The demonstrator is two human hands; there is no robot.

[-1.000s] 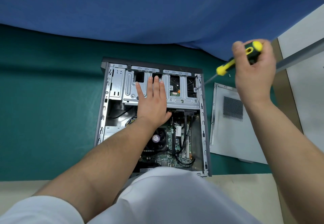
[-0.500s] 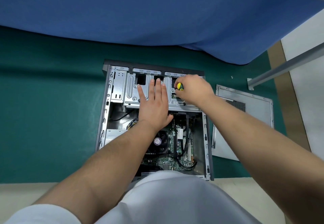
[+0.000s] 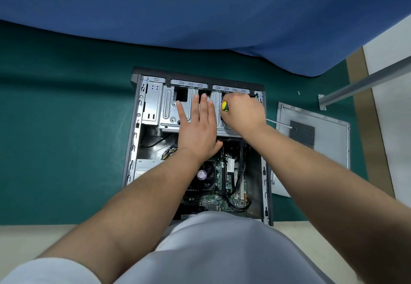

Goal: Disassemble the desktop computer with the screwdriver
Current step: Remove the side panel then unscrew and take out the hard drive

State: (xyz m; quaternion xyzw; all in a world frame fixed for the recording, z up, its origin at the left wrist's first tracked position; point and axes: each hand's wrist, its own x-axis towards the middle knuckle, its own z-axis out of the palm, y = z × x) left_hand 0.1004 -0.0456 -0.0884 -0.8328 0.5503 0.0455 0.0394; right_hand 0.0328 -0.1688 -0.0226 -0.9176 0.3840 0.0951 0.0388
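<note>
Open grey metal desktop computer case (image 3: 133, 141) lies on its side on the dark green desk (image 3: 62, 128), side wall off, interior facing up. Silver metal drive cage (image 3: 169, 108) fills the far part of the case; green motherboard (image 3: 222, 197) with black cables and a round black CPU fan (image 3: 205, 175) sits in the near part.

Left hand (image 3: 198, 132) lies palm down on the drive cage, fingers (image 3: 195, 105) straight and slightly spread, released, pressing flat on the metal; thumb reaches down over the cage's near edge.

Right hand (image 3: 242, 114) is over the far right part of the drive cage, just beside the left hand, fingers clenched round the yellow-and-black-handled screwdriver (image 3: 224, 106). Only the handle's butt end shows at the left of the fist. A thin silver shaft (image 3: 279, 124) sticks out from under the right side of the hand, passing over the case's right wall toward the panel; its tip ends over the vent mesh.

Detached light grey metal side panel (image 3: 315, 114) with a dark perforated vent lies flat on the desk just right of the case. Two small silver screws (image 3: 298, 93) lie on the desk beyond the panel, near a grey metal bar (image 3: 364, 83) that runs off to the right. Blue cloth (image 3: 200, 12) covers the far side of the desk. White-clad torso fills the near foreground.
</note>
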